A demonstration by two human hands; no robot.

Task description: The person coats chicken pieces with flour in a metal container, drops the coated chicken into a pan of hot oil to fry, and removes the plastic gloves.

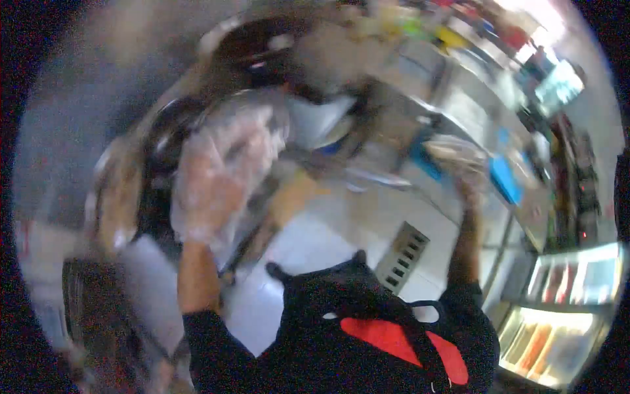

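My left hand (226, 161), in a loose clear plastic glove, is raised at the left beside a dark, round, shiny vessel (164, 141). Its fingers are smeared by motion, and I cannot make out whether it holds anything. Just right of it shows a pale, angular piece (321, 118) of unclear kind. My right hand (462, 161) reaches forward at the right, near the counter and a blue flat item (505, 180). Blur hides its fingers and anything they may hold.
A second dark round vessel (259, 46) stands at the far left. A slotted metal plate (403, 253) lies on the pale tiled floor. Lit display cases (551, 345) are at the lower right. Colourful clutter (453, 36) fills the far counter.
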